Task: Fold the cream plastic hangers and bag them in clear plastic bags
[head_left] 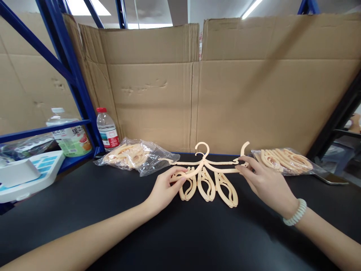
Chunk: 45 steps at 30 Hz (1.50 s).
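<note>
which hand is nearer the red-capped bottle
Left: the left hand is in front of the bottle, to its right; the right hand is farther right along the hanger.

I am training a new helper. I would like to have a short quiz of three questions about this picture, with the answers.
1. How many folded hangers lie loose in a row on the black table?
2. True or false: a pale bracelet is worn on the right wrist.
3. Choose one. Which is nearer to the red-capped bottle?
A. the left hand
B. the right hand
C. both equally

Key: 1. Three. 2. True. 3. A.
</note>
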Each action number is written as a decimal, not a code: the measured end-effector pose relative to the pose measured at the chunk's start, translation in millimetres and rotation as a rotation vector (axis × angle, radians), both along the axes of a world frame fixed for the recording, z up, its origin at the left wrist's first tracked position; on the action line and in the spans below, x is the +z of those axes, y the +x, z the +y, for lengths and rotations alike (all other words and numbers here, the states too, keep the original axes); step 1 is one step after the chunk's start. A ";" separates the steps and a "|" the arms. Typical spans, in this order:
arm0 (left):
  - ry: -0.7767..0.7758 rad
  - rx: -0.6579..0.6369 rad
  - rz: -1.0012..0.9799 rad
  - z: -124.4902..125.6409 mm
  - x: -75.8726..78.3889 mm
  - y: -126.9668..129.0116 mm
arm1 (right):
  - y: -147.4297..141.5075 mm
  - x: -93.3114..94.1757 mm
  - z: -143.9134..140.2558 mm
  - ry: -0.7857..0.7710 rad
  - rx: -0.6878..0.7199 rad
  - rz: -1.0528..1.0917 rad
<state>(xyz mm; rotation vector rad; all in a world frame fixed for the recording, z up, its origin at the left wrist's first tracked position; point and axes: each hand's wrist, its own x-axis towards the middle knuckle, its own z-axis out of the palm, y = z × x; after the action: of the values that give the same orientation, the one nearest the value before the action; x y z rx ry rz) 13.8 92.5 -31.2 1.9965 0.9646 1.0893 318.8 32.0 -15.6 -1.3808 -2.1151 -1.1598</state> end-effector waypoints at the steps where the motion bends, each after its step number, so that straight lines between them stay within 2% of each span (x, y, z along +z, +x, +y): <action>1: 0.001 0.000 -0.001 0.2 0.0 0.0 | -0.1 -0.9 0.4 -0.018 0.007 0.020; 9: 0.020 -0.003 0.007 -1.3 2.5 0.3 | -0.7 -4.9 0.7 -0.120 0.137 0.171; 17: 0.006 -0.001 -0.056 -3.3 5.5 0.8 | -11.0 -4.7 -0.3 -0.267 0.314 0.564; 21: -0.028 0.001 -0.063 -3.1 4.9 1.5 | -8.8 -8.1 2.8 -0.397 0.350 0.742; 26: -0.172 0.025 -0.303 -5.2 4.3 5.2 | -5.1 -10.0 4.6 -0.508 0.387 0.860; 30: -0.297 0.084 -0.517 -6.9 6.2 7.3 | -2.8 -8.4 5.7 -0.536 0.455 1.000; 35: -0.447 0.101 -0.684 -12.2 11.5 9.9 | -2.8 -4.7 4.7 -0.597 0.442 1.104; 38: -0.490 0.042 -0.625 -20.6 12.5 14.5 | -13.7 -6.7 2.3 -0.680 0.485 1.226; 42: -0.461 -0.056 -0.468 -35.4 12.1 22.8 | -38.2 -12.0 -3.9 -0.747 0.615 1.475; 45: -0.463 -0.099 -0.443 -43.3 11.9 26.8 | -51.5 -11.3 -10.5 -0.850 0.660 1.461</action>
<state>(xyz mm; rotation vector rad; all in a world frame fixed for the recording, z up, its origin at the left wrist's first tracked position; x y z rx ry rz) 40.6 49.2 -19.3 1.3425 0.7825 1.0744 267.4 21.5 -26.8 -0.9897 -1.5279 0.9218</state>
